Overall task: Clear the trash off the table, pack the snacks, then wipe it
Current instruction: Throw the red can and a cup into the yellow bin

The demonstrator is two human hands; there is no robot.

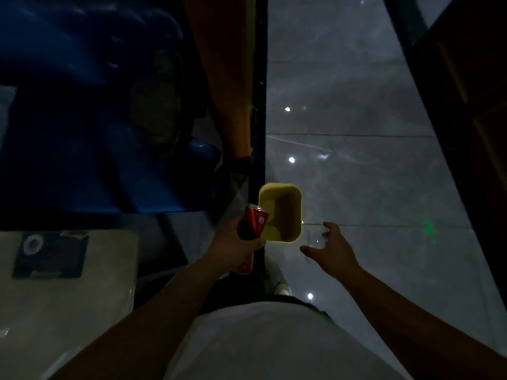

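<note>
A yellow waste bin (295,212) stands on the grey tiled floor below me, its mouth open upward with pale round items inside. My left hand (233,248) grips red drink cans (253,222); the top of one sticks out over the bin's left rim and another red end shows below my fist. My right hand (333,249) is just right of the bin and holds a clear plastic cup (315,238), faint in the dim light.
A black vertical post (258,105) runs down to the bin's left side. A blue seat (96,133) lies to the left. A pale surface (68,297) with a dark pack (50,256) sits at the lower left. Dark furniture (466,105) edges the right.
</note>
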